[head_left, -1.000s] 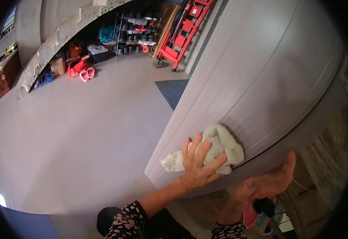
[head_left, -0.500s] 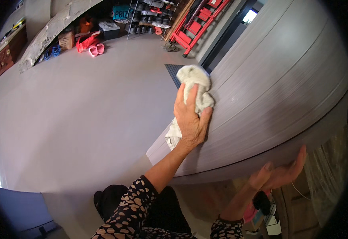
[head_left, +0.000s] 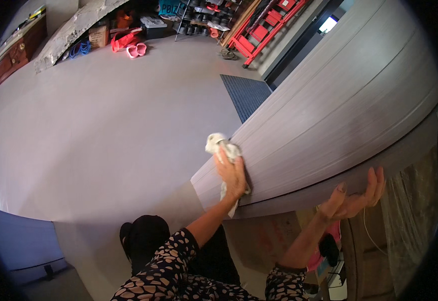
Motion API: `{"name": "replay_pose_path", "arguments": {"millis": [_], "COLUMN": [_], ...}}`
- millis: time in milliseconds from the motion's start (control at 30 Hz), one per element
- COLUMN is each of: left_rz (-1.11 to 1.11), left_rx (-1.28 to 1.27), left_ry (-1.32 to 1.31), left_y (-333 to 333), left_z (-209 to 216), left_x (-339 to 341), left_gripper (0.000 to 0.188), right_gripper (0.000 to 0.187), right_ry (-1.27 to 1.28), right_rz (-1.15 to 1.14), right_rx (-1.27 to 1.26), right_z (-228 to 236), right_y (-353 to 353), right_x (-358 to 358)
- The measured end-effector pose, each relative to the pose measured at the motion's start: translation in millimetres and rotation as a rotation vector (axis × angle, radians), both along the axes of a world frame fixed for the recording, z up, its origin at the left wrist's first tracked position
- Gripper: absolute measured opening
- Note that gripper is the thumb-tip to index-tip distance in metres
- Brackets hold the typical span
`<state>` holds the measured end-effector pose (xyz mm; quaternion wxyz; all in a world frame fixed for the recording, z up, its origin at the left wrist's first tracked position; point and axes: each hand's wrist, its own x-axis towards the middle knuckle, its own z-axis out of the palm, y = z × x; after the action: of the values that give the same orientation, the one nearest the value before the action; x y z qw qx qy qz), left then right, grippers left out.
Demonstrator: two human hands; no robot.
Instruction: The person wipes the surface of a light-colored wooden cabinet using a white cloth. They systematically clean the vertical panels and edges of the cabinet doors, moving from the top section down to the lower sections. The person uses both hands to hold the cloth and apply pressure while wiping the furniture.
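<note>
A long pale grey wood-grain panel [head_left: 329, 125] with grooves along it slants across the right side. At its lower left end my left hand [head_left: 232, 175] presses a crumpled off-white cloth [head_left: 216, 143] against the surface, and a loose tail of the cloth hangs below the wrist. My right hand [head_left: 352, 200] is raised beside the panel's near edge, palm turned up and fingers apart, holding nothing. Whether its fingertips touch that edge I cannot tell.
Beyond the panel lies a dark ribbed mat [head_left: 249, 95] on the grey floor. A red stepladder [head_left: 261, 32] and a shoe rack [head_left: 204, 20] stand farther back. Pink clogs [head_left: 136, 50] sit at far left. Below the panel are a cardboard box [head_left: 264, 241] and plastic sheeting [head_left: 412, 215].
My left hand has slid with the cloth toward me along the panel, down to its lower left end. The right hand stays by the edge, its fingers spread a little more.
</note>
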<state>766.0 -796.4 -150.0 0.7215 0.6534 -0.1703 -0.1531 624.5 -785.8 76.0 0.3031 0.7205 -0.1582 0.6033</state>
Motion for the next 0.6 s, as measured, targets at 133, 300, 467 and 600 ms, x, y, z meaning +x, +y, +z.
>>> {"name": "replay_pose_path", "arguments": {"millis": [133,300,467,600], "left_rz": [-0.1,-0.039,0.035,0.083], "left_rx": [-0.215,-0.316,-0.065,0.004], "left_ry": [-0.397,-0.715,-0.388,-0.195], "left_y": [13.7,26.1,8.7,5.3], "left_z": [61.2,93.0,79.8,1.5], "left_x": [-25.4,-13.7,14.6,29.0], "left_gripper": [0.072,0.065,0.062,0.064], "right_gripper": [0.049,0.047,0.048,0.044], "right_ry": [0.01,-0.004,0.052,0.05], "right_rz": [0.008,0.068,-0.028,0.1], "right_rx": [-0.005,-0.027,-0.038,-0.048], "right_z": [1.1,-1.5,22.2,17.5], "right_y": [-0.2,12.4,7.4,10.1], "right_x": [1.0,11.3,2.4,6.2]}}
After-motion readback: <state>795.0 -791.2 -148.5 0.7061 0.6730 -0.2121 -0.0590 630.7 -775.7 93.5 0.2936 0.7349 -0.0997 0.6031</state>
